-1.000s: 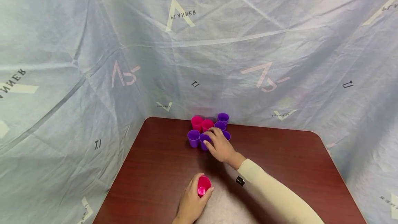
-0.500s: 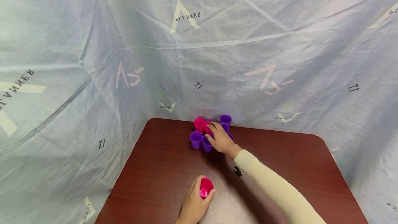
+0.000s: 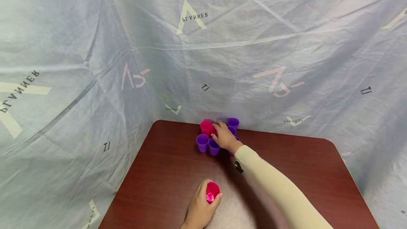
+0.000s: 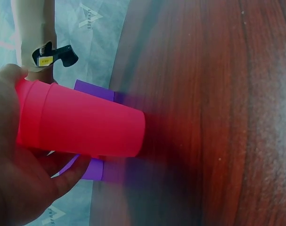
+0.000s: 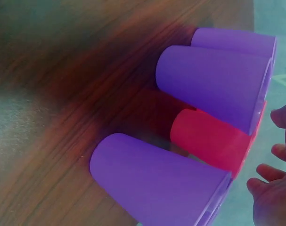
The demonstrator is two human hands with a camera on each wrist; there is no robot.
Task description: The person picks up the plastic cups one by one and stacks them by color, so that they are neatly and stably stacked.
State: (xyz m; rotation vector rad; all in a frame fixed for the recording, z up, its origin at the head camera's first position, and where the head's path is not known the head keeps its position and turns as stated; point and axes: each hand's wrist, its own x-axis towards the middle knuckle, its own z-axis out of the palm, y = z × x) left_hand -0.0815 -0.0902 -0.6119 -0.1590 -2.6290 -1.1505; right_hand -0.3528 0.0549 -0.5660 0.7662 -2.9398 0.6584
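Note:
In the head view my left hand (image 3: pixel 200 206) grips a pink plastic cup (image 3: pixel 213 190), its mouth tipped toward the camera. The left wrist view shows that pink cup (image 4: pixel 91 122) side-on; ridges ring its rim end, and I cannot tell whether a second cup is nested in it. My right hand (image 3: pixel 224 137) reaches over the group of cups at the back, partly covering a pink cup (image 3: pixel 214 130). In the right wrist view its fingers (image 5: pixel 267 172) are bent above the rim of a pink cup (image 5: pixel 213 136), with a visible gap between.
Upright purple cups (image 3: pixel 202 143) stand in front, with another purple cup (image 3: pixel 233 122) at the back right and more partly behind the right hand. A pink cup (image 3: pixel 206 127) stands at the back left. A printed cloth (image 3: pixel 197 63) hangs behind the brown table (image 3: pixel 165 172).
My right hand has moved back from above the front purple cup to over the rear pink cup. The left hand still holds its cup, and the head view has shifted slightly.

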